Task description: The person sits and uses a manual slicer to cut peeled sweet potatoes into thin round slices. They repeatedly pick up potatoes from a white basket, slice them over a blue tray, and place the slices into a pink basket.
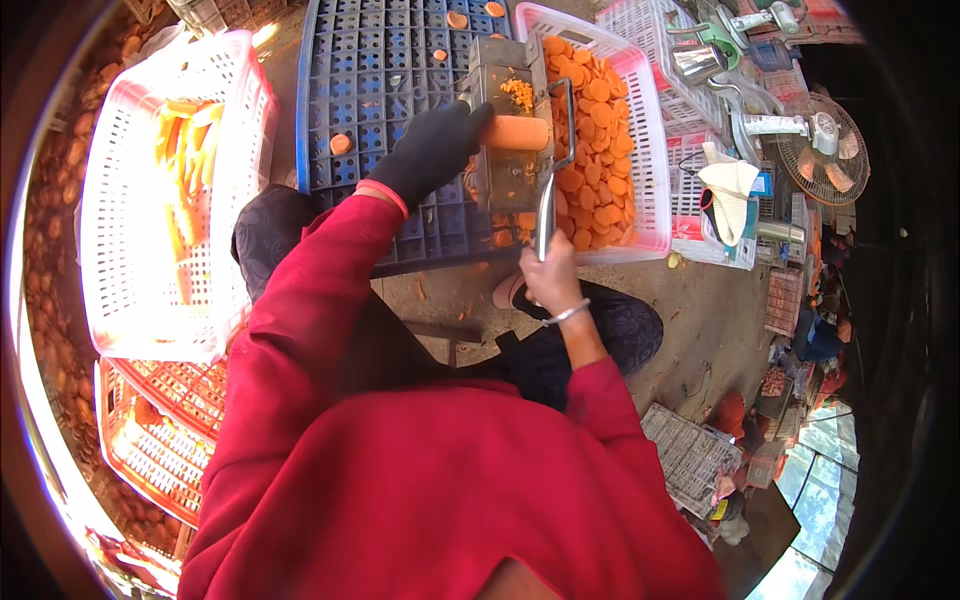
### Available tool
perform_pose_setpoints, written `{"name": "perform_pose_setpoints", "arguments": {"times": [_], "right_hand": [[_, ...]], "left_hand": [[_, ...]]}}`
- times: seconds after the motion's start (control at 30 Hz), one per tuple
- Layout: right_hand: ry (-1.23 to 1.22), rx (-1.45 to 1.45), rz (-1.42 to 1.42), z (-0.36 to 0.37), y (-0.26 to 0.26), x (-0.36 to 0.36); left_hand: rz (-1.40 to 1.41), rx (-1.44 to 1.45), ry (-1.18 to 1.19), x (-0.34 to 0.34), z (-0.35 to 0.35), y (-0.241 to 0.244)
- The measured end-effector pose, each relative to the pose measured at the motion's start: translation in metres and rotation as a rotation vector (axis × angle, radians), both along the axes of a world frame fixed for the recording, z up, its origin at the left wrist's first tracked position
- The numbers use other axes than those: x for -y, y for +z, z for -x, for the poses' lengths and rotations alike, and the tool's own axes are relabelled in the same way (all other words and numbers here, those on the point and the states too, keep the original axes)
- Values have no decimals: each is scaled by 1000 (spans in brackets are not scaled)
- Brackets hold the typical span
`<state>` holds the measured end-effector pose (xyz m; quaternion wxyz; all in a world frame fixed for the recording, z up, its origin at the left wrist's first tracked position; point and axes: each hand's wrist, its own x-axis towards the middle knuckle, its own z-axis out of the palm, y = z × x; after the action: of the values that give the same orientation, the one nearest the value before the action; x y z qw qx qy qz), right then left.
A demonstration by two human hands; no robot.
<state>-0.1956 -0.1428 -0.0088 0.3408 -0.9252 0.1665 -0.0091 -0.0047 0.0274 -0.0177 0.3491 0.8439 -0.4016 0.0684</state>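
Note:
My left hand (435,150), in a black glove, grips a thick peeled carrot (517,133) that lies across a metal-topped block (514,176). The carrot's cut end points right, towards a bent metal bar (568,124) at the block's edge. My bare right hand (551,274), with a bangle at the wrist, is closed around the handle of a knife (547,214). The knife's far end meets the lower end of the bar. Right of the block, a pink-and-white plastic basket (651,165) holds a heap of carrot slices (596,150). Orange shreds (517,93) lie on the block.
The block stands on an upturned blue plastic crate (360,82) strewn with carrot pieces. Left stands a white basket (127,217) with peeled carrots (184,172), near red baskets (154,442). A fan (823,148) and stacked crates (682,82) stand right.

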Motion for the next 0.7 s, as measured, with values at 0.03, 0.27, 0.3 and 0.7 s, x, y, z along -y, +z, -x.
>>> {"name": "perform_pose_setpoints", "arguments": {"times": [0.03,0.27,0.3,0.7], "right_hand": [[88,132,312,7,-40,18],[-39,-96,-185,-19,57,-10],[-56,-94,-40,-10,18,-5],[-97,-178,-16,-5,1,3]], "left_hand": [[5,-6,-2,5,1,-2],[-50,-119,3,0,2,-4],[-37,-106,1,1,1,-5],[-89,-72,-30,9,2,-8]]}}
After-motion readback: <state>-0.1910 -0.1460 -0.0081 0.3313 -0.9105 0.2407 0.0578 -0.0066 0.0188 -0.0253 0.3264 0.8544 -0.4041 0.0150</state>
